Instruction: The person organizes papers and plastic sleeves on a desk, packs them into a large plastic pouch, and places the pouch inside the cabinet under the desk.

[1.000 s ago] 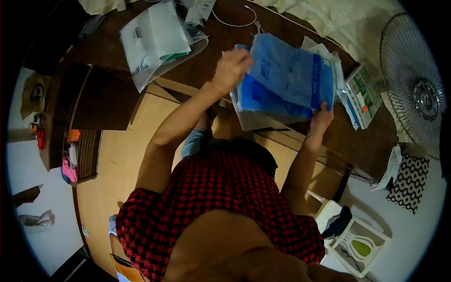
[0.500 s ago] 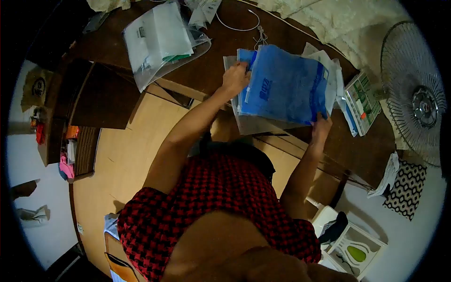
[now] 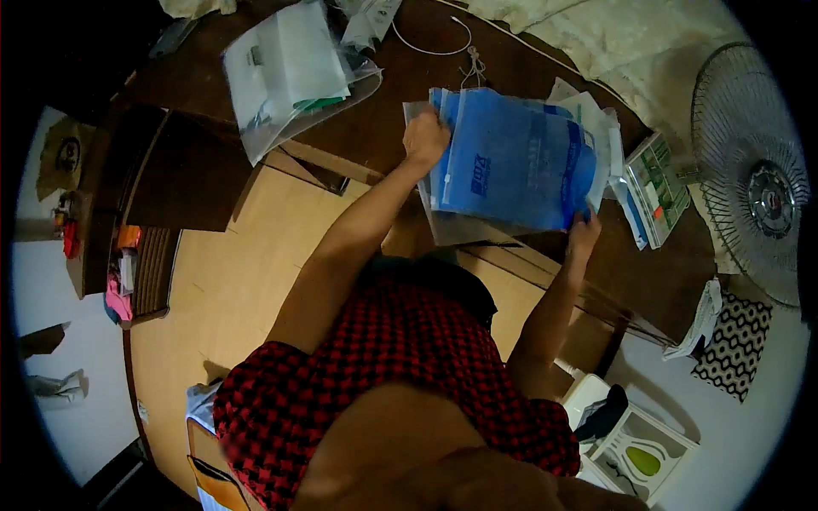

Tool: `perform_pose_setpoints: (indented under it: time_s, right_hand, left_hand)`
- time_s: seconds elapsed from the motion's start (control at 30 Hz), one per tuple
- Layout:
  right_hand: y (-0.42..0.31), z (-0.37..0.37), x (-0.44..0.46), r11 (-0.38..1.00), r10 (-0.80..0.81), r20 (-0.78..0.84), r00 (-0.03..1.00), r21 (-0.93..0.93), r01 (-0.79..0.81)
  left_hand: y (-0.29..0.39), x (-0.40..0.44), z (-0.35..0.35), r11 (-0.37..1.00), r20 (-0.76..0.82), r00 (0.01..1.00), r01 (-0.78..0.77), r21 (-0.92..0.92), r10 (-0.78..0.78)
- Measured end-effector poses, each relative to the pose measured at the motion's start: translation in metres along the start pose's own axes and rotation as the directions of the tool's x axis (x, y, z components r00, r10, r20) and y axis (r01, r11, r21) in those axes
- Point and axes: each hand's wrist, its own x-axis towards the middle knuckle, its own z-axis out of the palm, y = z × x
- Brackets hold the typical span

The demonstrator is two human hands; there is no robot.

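A stack of blue zip bags (image 3: 515,162) with dark blue print lies on the dark desk, on top of other clear bags. My left hand (image 3: 426,136) grips the stack's left edge near its upper corner, fingers curled round it. At the lower right corner, my right hand (image 3: 583,232) pinches the blue plastic between thumb and fingers. A clear bag (image 3: 464,230) sticks out below the stack, and whitish plastic (image 3: 603,140) shows past its right side.
Clear bags with white contents (image 3: 294,77) lie at the desk's upper left. A white cable (image 3: 439,51) curls behind the stack. Right of it are a compartment box (image 3: 658,192) and a fan (image 3: 758,179). A white chair (image 3: 639,451) stands lower right.
The top blue bag has settled flatter and slightly lower, its right edge now curling. My left hand has shifted slightly along the left edge; my right hand stays at the lower right corner.
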Motion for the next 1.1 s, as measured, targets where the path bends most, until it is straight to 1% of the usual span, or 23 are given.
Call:
perform_pose_setpoints:
  time_s: [0.07,0.1,0.17,0.2,0.23,0.27,0.3,0.33,0.4,0.5,0.57,0.6,0.63,0.67,0.7,0.73,0.77,0.8,0.83,0.9,0.93,0.97,1.1]
  right_hand:
    - [-0.043,0.008,-0.014,0.987,-0.136,-0.02,0.99,-0.091,0.134]
    - [-0.043,0.009,-0.013,0.987,-0.138,-0.018,0.99,-0.089,0.136]
    - [-0.043,0.007,-0.011,0.964,-0.058,0.058,0.997,-0.257,0.071]
    - [-0.045,0.009,-0.011,0.964,-0.058,0.057,0.997,-0.256,0.071]
    - [-0.046,0.012,-0.01,0.94,-0.126,0.041,0.991,-0.315,0.132]
    - [-0.047,0.014,-0.01,0.907,-0.194,0.03,0.981,-0.374,0.191]
    - [-0.053,0.015,-0.013,0.907,-0.193,0.03,0.981,-0.375,0.19]
    - [-0.061,0.017,-0.015,0.919,-0.15,0.037,0.988,-0.364,0.153]
    - [-0.064,0.018,-0.015,0.928,-0.107,0.049,0.993,-0.353,0.117]
    - [-0.054,0.016,-0.008,0.898,-0.06,0.081,0.995,-0.432,0.089]
    - [-0.041,0.017,-0.007,0.906,-0.15,0.026,0.988,-0.396,0.148]
    - [-0.027,0.016,-0.001,0.906,-0.149,0.022,0.989,-0.397,0.146]
    - [-0.009,0.015,0.008,0.903,-0.238,0.026,0.971,-0.363,0.231]
    - [0.001,0.014,0.012,0.89,-0.325,0.027,0.945,-0.328,0.315]
    - [-0.003,0.014,0.008,0.891,-0.322,0.024,0.947,-0.33,0.311]
    - [-0.013,0.017,0.004,0.964,-0.198,-0.016,0.98,-0.184,0.191]
    - [-0.022,0.02,-0.001,0.997,-0.067,-0.038,0.997,-0.029,0.066]
    - [-0.022,0.022,-0.002,0.998,-0.065,-0.045,0.997,-0.027,0.063]
    - [-0.023,0.024,-0.001,0.997,-0.05,-0.048,0.998,-0.057,0.047]
    - [-0.012,0.025,0.009,0.995,-0.029,-0.078,0.997,-0.093,0.022]
    - [0.011,0.027,0.019,0.958,-0.165,-0.077,0.983,-0.249,0.141]
    - [0.026,0.021,0.023,0.882,-0.292,-0.054,0.955,-0.402,0.247]
    - [-0.048,0.026,-0.01,0.914,-0.224,-0.161,0.961,-0.377,0.15]
  left_hand:
    - [0.0,0.001,-0.002,1.0,0.02,1.0,0.004,0.013,-0.004]
    - [0.001,0.002,-0.004,1.0,0.041,0.999,0.005,0.029,-0.006]
    - [0.004,0.001,-0.009,0.999,0.038,0.999,0.029,0.036,-0.03]
    - [0.005,-0.001,-0.01,0.998,0.037,0.998,0.051,0.042,-0.053]
    - [0.004,-0.002,-0.01,0.998,0.039,0.998,0.05,0.043,-0.051]
    - [0.0,-0.004,-0.011,0.996,-0.005,0.997,-0.081,0.024,0.082]
    - [-0.001,-0.006,-0.012,0.977,-0.052,0.976,-0.211,0.01,0.211]
    - [0.001,-0.004,-0.013,0.978,-0.052,0.976,-0.211,0.01,0.211]
    - [0.009,-0.001,-0.016,0.983,0.149,0.985,-0.108,0.147,0.086]
    - [0.024,-0.008,-0.02,0.978,0.147,0.987,-0.089,0.191,0.061]
    - [0.013,-0.002,-0.007,0.971,0.156,0.986,-0.09,0.223,0.055]
    - [0.009,-0.001,-0.001,0.963,0.166,0.985,-0.088,0.257,0.046]
    - [0.011,-0.002,-0.001,0.962,0.169,0.984,-0.093,0.256,0.05]
    - [0.013,-0.005,-0.003,0.965,0.124,0.992,-0.068,0.252,0.038]
    - [0.014,-0.007,-0.003,0.968,0.08,0.997,-0.043,0.247,0.024]
    - [0.009,-0.004,0.003,0.968,0.082,0.996,-0.047,0.247,0.027]
    - [0.002,0.003,0.008,0.983,0.081,0.997,-0.004,0.185,-0.011]
    - [0.003,0.004,0.004,0.992,0.084,0.995,0.037,0.125,-0.048]
    - [0.002,0.002,0.0,0.992,0.092,0.995,0.028,0.126,-0.039]
    - [0.003,-0.005,-0.008,0.987,0.037,0.996,-0.091,0.13,0.087]
    - [0.002,-0.003,-0.006,0.986,0.056,0.993,-0.113,0.122,0.107]
    - [0.0,-0.001,-0.002,0.988,0.037,0.996,-0.083,0.133,0.078]
    - [0.011,-0.005,-0.009,0.979,0.059,0.998,-0.045,0.197,0.034]
